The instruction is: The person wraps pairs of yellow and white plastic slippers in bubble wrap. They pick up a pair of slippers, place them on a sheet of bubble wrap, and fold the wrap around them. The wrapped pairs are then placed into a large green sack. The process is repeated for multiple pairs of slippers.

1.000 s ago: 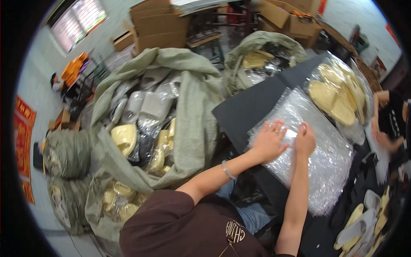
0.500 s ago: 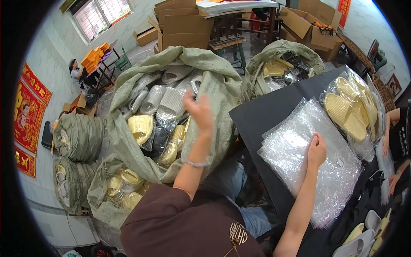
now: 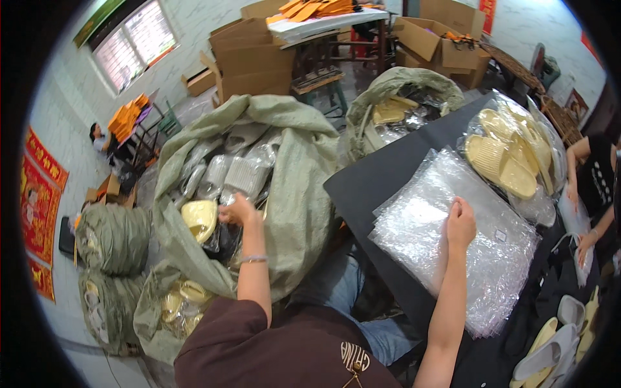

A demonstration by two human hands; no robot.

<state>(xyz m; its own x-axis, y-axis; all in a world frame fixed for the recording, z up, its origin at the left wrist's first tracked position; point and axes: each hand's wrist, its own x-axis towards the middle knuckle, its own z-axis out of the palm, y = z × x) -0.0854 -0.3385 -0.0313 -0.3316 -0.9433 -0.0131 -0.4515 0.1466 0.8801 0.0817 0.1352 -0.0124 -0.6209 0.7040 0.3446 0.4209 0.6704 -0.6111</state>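
Note:
My left hand [image 3: 238, 210] reaches down into a big open green sack [image 3: 299, 194] on my left. Its fingers curl among slippers wrapped in clear plastic, beside a bare yellow slipper [image 3: 199, 218] and a pale wrapped slipper [image 3: 244, 176]. I cannot tell whether it grips one. My right hand [image 3: 460, 223] lies on a stack of clear plastic bags [image 3: 453, 258] on the black table [image 3: 375, 181], its fingertips pinched on the top bag.
Yellow slippers in a clear bag [image 3: 501, 161] lie at the table's far end. A second open sack [image 3: 401, 97] stands behind, and tied sacks [image 3: 113, 239] on the floor at left. Another person's arms [image 3: 579, 187] work at right. Cardboard boxes [image 3: 252, 58] stand farther back.
My left hand left the stack of plastic bags, swung left over the green sack and dropped in among the slippers. My right hand stayed on the bags.

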